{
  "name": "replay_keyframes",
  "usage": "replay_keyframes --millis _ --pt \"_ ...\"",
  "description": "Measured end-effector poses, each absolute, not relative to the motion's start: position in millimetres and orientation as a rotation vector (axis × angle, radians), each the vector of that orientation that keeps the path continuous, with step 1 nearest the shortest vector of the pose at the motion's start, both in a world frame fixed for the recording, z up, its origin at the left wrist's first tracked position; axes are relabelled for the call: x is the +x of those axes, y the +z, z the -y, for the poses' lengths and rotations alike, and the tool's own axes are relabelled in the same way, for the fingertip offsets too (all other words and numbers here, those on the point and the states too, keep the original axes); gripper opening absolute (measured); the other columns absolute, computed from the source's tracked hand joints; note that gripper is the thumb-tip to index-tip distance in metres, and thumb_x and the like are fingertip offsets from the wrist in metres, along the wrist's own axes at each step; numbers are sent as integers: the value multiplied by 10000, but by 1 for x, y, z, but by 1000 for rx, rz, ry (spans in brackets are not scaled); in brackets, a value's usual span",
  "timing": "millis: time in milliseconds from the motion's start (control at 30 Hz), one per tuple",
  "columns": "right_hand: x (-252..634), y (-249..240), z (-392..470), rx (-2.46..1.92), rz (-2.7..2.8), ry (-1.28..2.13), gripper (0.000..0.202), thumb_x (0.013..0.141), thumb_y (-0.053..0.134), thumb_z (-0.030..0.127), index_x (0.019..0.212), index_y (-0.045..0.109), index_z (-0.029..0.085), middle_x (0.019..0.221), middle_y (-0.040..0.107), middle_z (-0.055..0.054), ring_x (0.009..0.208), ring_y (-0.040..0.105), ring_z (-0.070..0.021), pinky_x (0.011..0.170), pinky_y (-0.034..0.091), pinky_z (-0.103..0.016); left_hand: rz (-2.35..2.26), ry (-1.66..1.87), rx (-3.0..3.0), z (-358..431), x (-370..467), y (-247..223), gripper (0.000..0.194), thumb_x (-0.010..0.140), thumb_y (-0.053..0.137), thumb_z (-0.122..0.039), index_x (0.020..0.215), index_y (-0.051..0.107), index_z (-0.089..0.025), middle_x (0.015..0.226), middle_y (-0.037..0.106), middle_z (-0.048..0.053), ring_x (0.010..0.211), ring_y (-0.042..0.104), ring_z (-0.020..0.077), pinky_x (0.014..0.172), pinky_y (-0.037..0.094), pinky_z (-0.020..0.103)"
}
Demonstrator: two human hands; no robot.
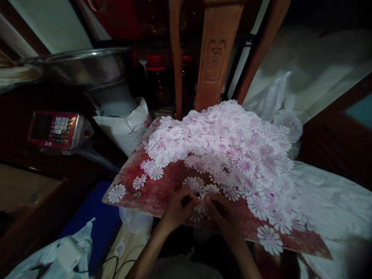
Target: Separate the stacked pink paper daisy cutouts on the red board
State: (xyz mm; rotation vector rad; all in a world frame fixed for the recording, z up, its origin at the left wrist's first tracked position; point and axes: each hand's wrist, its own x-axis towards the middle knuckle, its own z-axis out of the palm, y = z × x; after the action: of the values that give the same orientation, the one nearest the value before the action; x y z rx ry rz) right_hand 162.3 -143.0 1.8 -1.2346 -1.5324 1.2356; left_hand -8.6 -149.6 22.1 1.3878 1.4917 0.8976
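Note:
My left hand (181,205) and my right hand (225,215) meet near the front edge of a worn red board (171,178). Thumb and forefinger of each are pinched on a small white flower cutout (202,197) between them; its far side is partly covered by the fingers. Several loose flower cutouts (192,182) lie just beyond and below the fingertips. A large heap of the same white cutouts with pale pink-purple centres (226,135) covers the back and right of the board. A single cutout (116,193) lies at the left corner, another (269,239) at the front right edge.
A wooden chair back (216,58) rises behind the heap. To the left are a red calculator-like device with keys (55,130), a white sack (124,130) and a metal basin (84,66). White plastic bags (286,120) and pale cloth (328,201) sit at the right.

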Motion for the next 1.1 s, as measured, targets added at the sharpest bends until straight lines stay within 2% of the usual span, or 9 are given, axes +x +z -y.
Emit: replay_keyframes --millis 267,367,500,567,633,733,800,933,1100 --pt "163 8 145 -1185 1518 1278 180 830 544 355 866 589 184 794 575 -12 736 522 -122 674 414 -218 -1493 899 1343 153 -7 25 349 749 521 -462 689 547 -120 663 524 -15 644 438 20 630 327 129" --pt "168 6 147 -1124 1517 1333 188 837 532 346 781 579 173 745 549 -14 696 497 -119 627 397 -219 -1426 948 1346 154 -8 24 379 787 460 -459 674 547 -108 662 519 -4 651 452 25 634 338 133" --pt "171 6 149 -1020 1543 1305 228 826 550 307 657 579 158 760 569 -27 754 522 -128 691 412 -232 -1492 1046 1318 156 -9 20 405 822 395 -442 654 547 -106 655 514 8 641 464 34 623 351 149" --pt "171 8 149 -960 1605 1308 323 832 540 286 544 537 141 704 556 -30 730 521 -121 684 405 -229 -1619 1129 1384 156 -7 17 361 820 420 -412 661 551 -115 673 522 12 681 468 45 666 368 161" --pt "170 12 149 -919 1639 1342 389 829 546 278 476 482 129 661 534 -29 680 506 -107 629 387 -218 -1727 1194 1517 155 -4 14 272 810 457 -373 763 590 -140 792 567 27 816 490 70 782 395 187" --pt "170 16 149 -913 1593 1358 341 826 552 278 525 499 128 658 529 -20 641 489 -92 592 366 -209 -1818 1140 1705 150 1 9 285 788 507 -339 1045 579 -239 1084 561 30 1064 441 114 967 374 271" --pt "170 17 150 -932 1569 1353 302 837 538 278 573 518 132 638 514 -9 614 469 -85 579 349 -207 -1847 1047 1780 148 4 5 288 790 506 -334 1067 580 -303 1162 538 3 1124 403 129 1002 355 313" --pt "170 16 150 -997 1462 1271 251 837 540 281 631 508 141 647 485 4 619 444 -79 579 344 -195 -1863 1076 1781 149 4 0 170 788 514 -338 875 655 -301 1045 595 -16 1061 440 117 963 371 300" --pt "169 16 148 -1080 1340 1106 125 841 531 286 872 572 172 896 561 -31 864 514 -124 748 407 -208 -1769 1217 1573 154 0 6 202 794 503 -362 854 645 -232 918 609 1 938 497 80 880 395 224"
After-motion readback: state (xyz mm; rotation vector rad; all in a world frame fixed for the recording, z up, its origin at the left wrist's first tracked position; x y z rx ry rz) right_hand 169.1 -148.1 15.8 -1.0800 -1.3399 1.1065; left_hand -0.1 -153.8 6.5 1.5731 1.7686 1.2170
